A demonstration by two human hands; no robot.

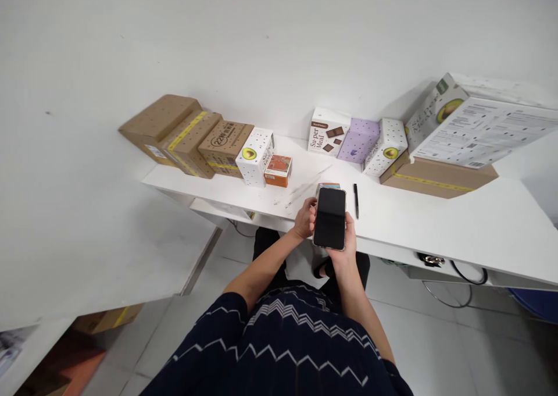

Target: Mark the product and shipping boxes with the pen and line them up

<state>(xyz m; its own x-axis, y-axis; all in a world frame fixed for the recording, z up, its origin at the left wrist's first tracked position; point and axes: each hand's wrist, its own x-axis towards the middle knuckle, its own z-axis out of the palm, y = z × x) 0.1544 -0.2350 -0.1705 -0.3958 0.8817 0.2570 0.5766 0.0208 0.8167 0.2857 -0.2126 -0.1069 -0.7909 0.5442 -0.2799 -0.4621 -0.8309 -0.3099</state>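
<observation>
The right hand [346,242] is wrapping around the lower right of a dark-screened phone [330,218], thumb lying along its edge, so the phone is resting in that hand above the near edge of the desk [440,224]. The left hand [305,218] is curling its fingers, half closed, at the phone's left edge — whether it is also pinching the phone I cannot tell. Just beyond both hands, a small box [328,185] is peeking out past the phone's top, and a black pen [356,201] is lying just to the right of the right hand. Ahead and left of the left hand, an orange box [278,178] is sitting beside a white avocado box [253,160], whose side is showing "Super Meal"; farther left, a brown carton [224,146] is bearing "22" with Chinese characters. Beyond the right hand, a chocolate-picture box [328,131] is reading "Su·per Meal" under a brown label, with a purple box [360,140] standing next to it. Farther right of that hand, a large white box [471,125] is carrying the same name — its dense panel print is too small to read.
</observation>
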